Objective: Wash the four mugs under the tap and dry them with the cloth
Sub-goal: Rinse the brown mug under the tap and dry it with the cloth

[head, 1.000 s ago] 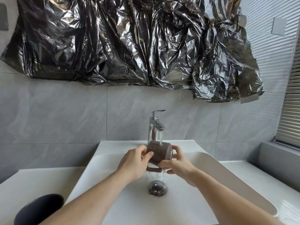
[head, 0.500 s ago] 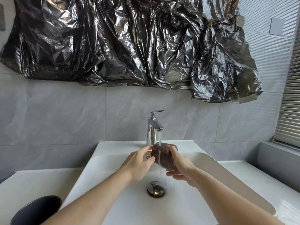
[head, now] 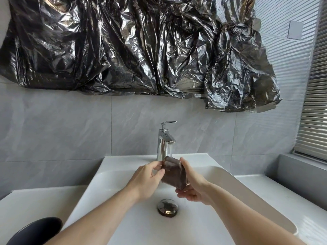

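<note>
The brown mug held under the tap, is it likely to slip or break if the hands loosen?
Probably slippery: the brown mug sits wet under the running tap. Likely rigid and fragile, as it looks ceramic above a hard sink. The left hand and right hand grip opposite sides, which should steady it.

Two bare, sleeveless forearms [head: 99, 216]

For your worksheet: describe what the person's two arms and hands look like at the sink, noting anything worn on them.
Both forearms are bare right down to the bottom edge of the picture; no sleeves show. The left hand and right hand wear no gloves, and no rings, watch or bracelets are visible. No markings show on either arm.
</note>
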